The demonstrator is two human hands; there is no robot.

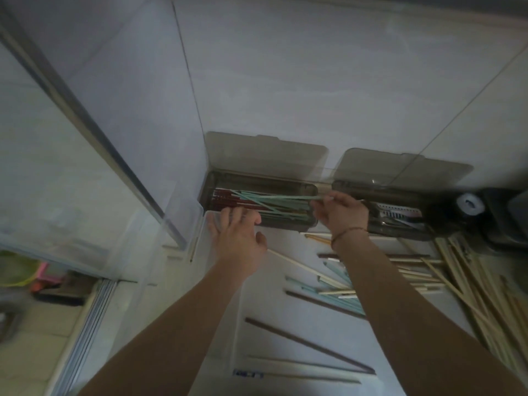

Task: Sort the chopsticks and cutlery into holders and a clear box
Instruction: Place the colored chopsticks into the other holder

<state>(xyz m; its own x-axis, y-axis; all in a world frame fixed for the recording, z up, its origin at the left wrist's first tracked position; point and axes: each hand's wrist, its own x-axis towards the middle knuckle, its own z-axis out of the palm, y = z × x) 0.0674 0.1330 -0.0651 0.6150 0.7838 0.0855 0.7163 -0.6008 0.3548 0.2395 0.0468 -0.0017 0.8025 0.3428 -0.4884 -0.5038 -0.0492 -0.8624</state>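
View from my head camera, looking down at the back of the worktop (217, 324). My right hand (341, 214) pinches the near end of a mint-green chopstick (274, 199) between thumb and fingertips; the stick lies across the left holder (258, 205), its far end among the green and dark red chopsticks already inside. My left hand (238, 234) is spread flat, fingers extended, at the holder's front rim; I cannot tell whether it touches the rim. Both smoky lids stand open against the tiled wall (314, 81). The right holder (398, 214) contains what looks like cutlery, though it is too dim to name. Loose chopsticks (323, 287), green, pale and dark brown, lie scattered on the worktop near my forearms, with a denser bamboo pile (468, 278) at the right. A large clear box (94, 212) sits to the left.

Step in hand, as I judge it: laying the green chopstick in with its matching colour. To do this well I would swing the held end until the stick runs parallel to the holder's long side, lower it flat so that it nests beside the other green ones, and release only once both ends sit inside the walls. The left hand should steady the holder against sliding.
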